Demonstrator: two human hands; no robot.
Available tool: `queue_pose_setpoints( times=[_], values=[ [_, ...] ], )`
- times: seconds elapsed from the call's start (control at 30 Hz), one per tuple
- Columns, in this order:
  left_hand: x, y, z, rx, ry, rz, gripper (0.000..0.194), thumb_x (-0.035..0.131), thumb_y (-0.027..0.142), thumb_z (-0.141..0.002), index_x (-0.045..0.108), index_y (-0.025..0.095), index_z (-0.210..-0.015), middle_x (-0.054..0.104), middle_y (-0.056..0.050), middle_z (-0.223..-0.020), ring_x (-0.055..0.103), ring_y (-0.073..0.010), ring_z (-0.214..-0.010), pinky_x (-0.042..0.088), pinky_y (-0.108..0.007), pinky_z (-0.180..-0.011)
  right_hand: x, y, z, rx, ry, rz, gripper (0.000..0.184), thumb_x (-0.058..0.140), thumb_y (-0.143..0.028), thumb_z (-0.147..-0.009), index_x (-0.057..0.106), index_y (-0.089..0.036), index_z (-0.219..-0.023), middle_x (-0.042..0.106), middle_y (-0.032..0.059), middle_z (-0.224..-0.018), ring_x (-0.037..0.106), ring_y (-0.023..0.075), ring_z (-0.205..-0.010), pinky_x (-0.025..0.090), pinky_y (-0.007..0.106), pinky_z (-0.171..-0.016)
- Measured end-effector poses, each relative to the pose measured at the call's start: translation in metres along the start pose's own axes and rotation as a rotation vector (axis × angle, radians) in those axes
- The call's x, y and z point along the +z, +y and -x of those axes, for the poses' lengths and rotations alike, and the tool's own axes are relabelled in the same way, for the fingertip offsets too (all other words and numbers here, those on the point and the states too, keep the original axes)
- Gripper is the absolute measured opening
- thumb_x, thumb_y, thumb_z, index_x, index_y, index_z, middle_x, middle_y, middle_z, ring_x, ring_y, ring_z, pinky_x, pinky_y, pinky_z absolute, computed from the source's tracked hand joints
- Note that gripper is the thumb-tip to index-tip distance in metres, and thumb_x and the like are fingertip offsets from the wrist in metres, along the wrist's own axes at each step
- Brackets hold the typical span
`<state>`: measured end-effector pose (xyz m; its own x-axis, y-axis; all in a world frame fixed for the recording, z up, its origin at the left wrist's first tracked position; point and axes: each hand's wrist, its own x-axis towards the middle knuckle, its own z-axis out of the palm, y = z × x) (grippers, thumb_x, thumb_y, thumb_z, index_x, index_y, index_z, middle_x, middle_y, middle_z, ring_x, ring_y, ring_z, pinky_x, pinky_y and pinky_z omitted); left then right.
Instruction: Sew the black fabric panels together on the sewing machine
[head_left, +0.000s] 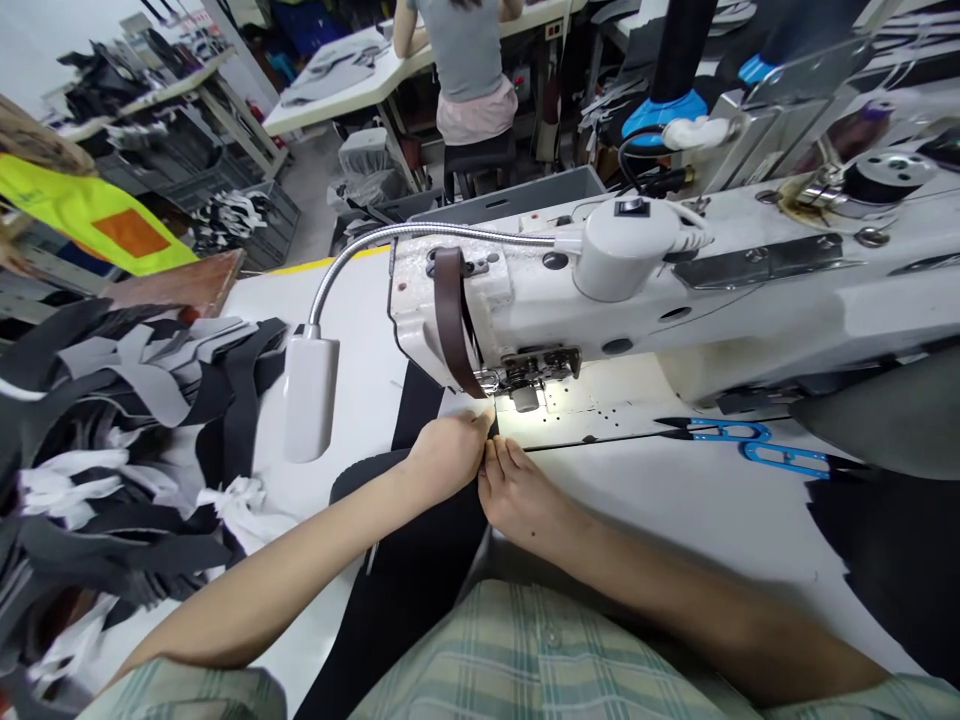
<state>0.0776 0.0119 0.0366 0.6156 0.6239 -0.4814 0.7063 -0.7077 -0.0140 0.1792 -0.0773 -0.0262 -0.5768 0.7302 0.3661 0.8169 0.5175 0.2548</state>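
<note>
I've got the right hand (525, 500) with fingertips nearly closed, pinching the matte black fabric panel (427, 550) beside the white metal sewing machine's left end (536, 310); the left hand (450, 460) curls over it, grip hidden, likely steadying its edge.

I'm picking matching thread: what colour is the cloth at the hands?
The cloth is black, clearest in the head view.

Grey and black strips (154, 378) lay heaped at the left of the frame. At top centre, a person (466, 55) in a grey top sat at a pale counter (405, 70). Blue-handled snips (759, 432) lay at right; bright yellow fabric (60, 198) showed upper left.
</note>
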Motion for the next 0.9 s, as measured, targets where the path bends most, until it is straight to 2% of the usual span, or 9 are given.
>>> queue_pose_setpoints(
  times=[0.3,0.5,0.9],
  values=[
    [-0.006,0.003,0.001,-0.01,-0.021,-0.049,0.028,0.04,0.015,-0.089,0.052,0.008,-0.114,0.066,-0.014,-0.095,0.067,-0.0238,-0.084,0.052,-0.031,-0.068,0.003,-0.007,0.002,0.046,0.017,-0.009,0.031,0.042,-0.007,-0.082,0.064,0.005,-0.099,0.068,0.0281,-0.099,0.067,0.0302,-0.092,0.05,0.043,-0.087],
    [-0.005,0.005,0.0,-0.009,-0.012,-0.004,0.027,0.039,0.016,-0.089,0.056,0.006,-0.107,0.065,-0.015,-0.092,0.066,-0.0271,-0.082,0.052,-0.035,-0.066,0.006,-0.009,0.003,0.045,0.026,-0.029,0.028,0.044,-0.006,-0.083,0.065,0.005,-0.097,0.068,0.0294,-0.097,0.068,0.0302,-0.092,0.05,0.043,-0.088],
    [-0.007,0.002,0.0,0.01,-0.071,-0.01,0.033,0.039,0.014,-0.088,0.05,0.006,-0.118,0.066,-0.016,-0.096,0.066,-0.0285,-0.088,0.053,-0.038,-0.07,0.003,-0.012,0.004,0.049,0.05,-0.041,0.025,0.046,-0.007,-0.08,0.066,0.002,-0.092,0.068,0.0287,-0.094,0.069,0.0303,-0.089,0.052,0.042,-0.085]
  ],
)
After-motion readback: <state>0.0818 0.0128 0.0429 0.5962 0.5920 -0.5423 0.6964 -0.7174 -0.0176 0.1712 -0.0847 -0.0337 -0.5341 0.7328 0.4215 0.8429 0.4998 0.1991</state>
